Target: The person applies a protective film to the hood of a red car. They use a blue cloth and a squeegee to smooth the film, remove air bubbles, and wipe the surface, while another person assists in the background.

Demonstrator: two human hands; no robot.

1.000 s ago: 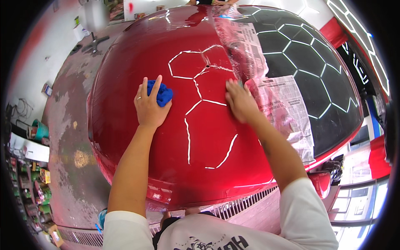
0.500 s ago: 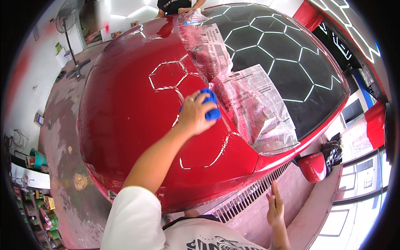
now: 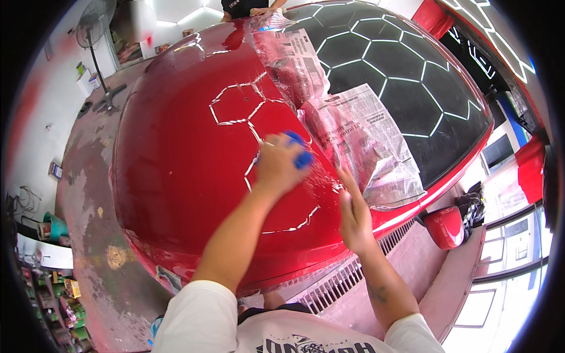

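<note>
My left hand is wrapped round a bunched blue cloth and presses it on the glossy red car hood, close to its windshield edge. That hand is smeared by motion. Wet-looking streaks show on the paint beside the cloth. My right hand is held over the hood's right rear corner with its fingers stretched out and nothing in it. Its fingertips are near the crumpled newspaper that covers the base of the dark windshield; whether they touch it I cannot tell.
Across the car stands another person with hands near the hood edge. A red side mirror juts out at right, above a floor grate. A pedestal fan stands far left; shelves with cans are near left.
My right hand has come up and leftward from beside the car to over the hood corner by the newspaper. My left hand has shifted slightly toward me with the cloth.
</note>
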